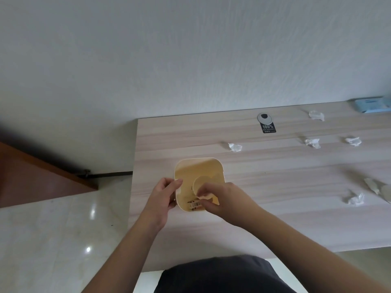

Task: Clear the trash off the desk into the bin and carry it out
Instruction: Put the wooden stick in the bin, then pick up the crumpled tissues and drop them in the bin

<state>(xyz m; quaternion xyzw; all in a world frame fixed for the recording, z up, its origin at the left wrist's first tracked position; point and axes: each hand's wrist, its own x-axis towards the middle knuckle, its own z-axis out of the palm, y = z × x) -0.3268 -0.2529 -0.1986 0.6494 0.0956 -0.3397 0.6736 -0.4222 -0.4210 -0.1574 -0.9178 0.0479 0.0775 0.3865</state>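
While the little yellow bin point(198, 182) sits on the surface point(275, 218) near its left edge, I see both hands busy with it. The left hand point(164, 196) is at the bin's 9 o'clock side. Its fingers point(176, 182) are curled on the rim and wall, gripping it, and I think that is to keep the light bin from sliding or tipping.

The right hand point(220, 199) comes in from 4 o'clock. Its fingers point(204, 192) pinch a round yellow flap point(201, 182) that lies inside the bin's mouth. I think it is a lid or a swing door, and the hand is moving it out of the way so trash can go in. I cannot tell if it is joined to the bin.

No trash looks to be in the bin yet; I see only a barcode sticker point(195, 205) low inside it. The crumpled tissues are all out on the surface, away from the hands. One tissue point(234, 147) is at 1 o'clock from the bin, quite near. Three more sit farther off at 2 o'clock, and a couple lie at 3 o'clock near the right side. A blue packet point(372, 105) rests at the far right, by the wall.

So I think the job has just begun. The bin is put close to the mess so each tissue has a short trip.
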